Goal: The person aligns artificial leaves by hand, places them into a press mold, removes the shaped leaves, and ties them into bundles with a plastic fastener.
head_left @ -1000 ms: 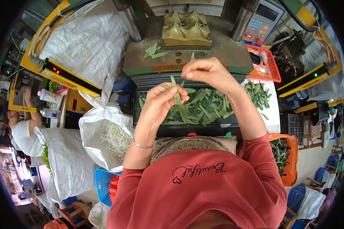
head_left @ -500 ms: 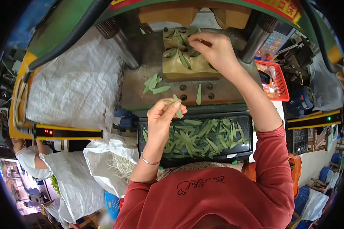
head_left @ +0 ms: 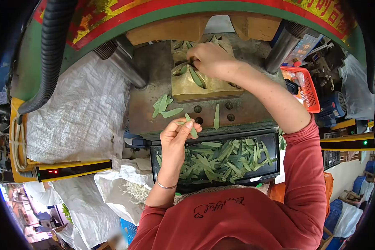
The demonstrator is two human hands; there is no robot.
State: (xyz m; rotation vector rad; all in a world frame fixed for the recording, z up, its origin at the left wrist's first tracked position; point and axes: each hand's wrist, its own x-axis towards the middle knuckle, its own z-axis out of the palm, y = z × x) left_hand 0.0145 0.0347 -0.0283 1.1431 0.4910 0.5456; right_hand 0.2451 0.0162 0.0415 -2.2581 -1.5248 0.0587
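Note:
My left hand point(head_left: 175, 133) is closed in a pinch on slim green leaf pieces point(head_left: 187, 118), held just in front of the press bed. Over the brass-coloured mould block point(head_left: 208, 91), my right hand point(head_left: 212, 61) reaches down with bent, closed fingers at one of the hollows. Whatever lies between its fingertips is hidden. A green leaf piece point(head_left: 195, 77) rests in a hollow nearer me, and others show in the hollows behind. On the metal bed point(head_left: 154, 123), several loose leaf pieces point(head_left: 163, 104) lie left of the block, and a single leaf point(head_left: 216, 116) lies in front.
A black tray point(head_left: 246, 180) of leaf pieces sits below the bed. Steel columns point(head_left: 129, 66) flank the block, beneath the green press frame point(head_left: 108, 41). At right stands a red basket point(head_left: 309, 89); at left are a white woven sheet point(head_left: 77, 112) and an open sack point(head_left: 108, 189).
My right hand has moved left across the mould block, its fingertips now down at a hollow. The left hand keeps its leaf pieces. The whole view has shifted slightly.

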